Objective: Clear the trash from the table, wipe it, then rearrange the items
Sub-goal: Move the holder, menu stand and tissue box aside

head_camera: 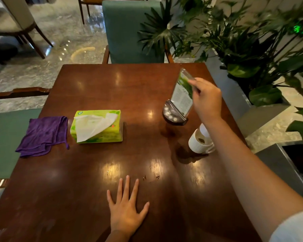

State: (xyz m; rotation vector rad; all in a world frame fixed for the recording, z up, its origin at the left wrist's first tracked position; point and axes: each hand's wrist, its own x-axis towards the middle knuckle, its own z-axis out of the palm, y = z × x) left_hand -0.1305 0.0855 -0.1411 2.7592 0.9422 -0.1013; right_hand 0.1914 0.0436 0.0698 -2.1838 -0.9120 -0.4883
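Note:
My right hand point(205, 98) grips the upper edge of a clear menu card stand point(181, 95) with a green and white card, on a dark round base, at the table's right side. The stand leans to the right. My left hand point(126, 205) lies flat and open on the dark wooden table point(98, 172) near its front edge. A green tissue pack point(96, 126) lies left of centre with a white tissue sticking out. A purple cloth point(42, 135) is draped over the table's left edge. A white cup point(198, 142) lies tipped on its side under my right forearm. Small dark crumbs point(150, 177) sit just beyond my left fingers.
A teal chair point(129, 30) stands at the table's far side, and a teal seat point(5, 137) at the left. Leafy plants point(234, 41) in a grey planter run along the right edge. A beige chair point(16, 18) stands on the marble floor at the far left.

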